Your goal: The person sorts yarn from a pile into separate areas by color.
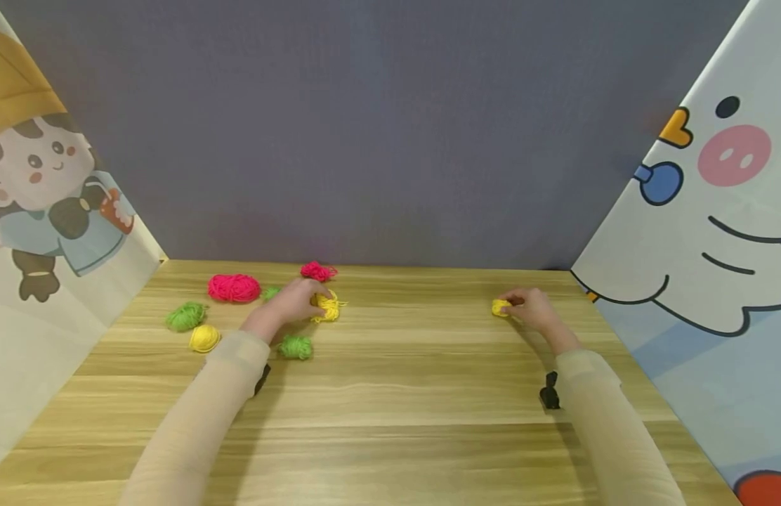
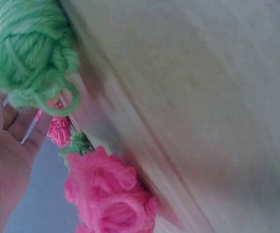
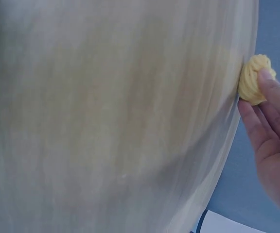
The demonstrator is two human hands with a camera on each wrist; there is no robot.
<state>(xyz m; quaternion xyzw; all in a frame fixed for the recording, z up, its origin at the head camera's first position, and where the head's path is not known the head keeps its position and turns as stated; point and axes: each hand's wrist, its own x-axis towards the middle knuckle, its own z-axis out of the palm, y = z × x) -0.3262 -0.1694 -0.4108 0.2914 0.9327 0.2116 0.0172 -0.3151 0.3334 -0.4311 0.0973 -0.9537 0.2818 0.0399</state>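
My left hand [image 1: 294, 302] grips a loose, tangled bundle of yellow yarn [image 1: 329, 307] at the left-centre of the table, thumb on the near side and fingers on the far side. In the left wrist view a green yarn ball [image 2: 30, 58] hides most of those fingertips. Over on the right, my right hand [image 1: 534, 309] pinches a small yellow yarn ball [image 3: 253, 81] between thumb and fingers, at the tabletop. Close to the left hand lie a green yarn ball [image 1: 296, 346], a partly hidden green one [image 1: 270, 293] and a small pink bundle [image 1: 317, 271].
Farther left on the wooden table [image 1: 390, 407] are a large pink yarn skein [image 1: 234, 288], another green ball [image 1: 187, 316] and a round yellow ball [image 1: 204, 339]. A grey panel [image 1: 378, 140] stands along the back edge, with printed panels on both sides.
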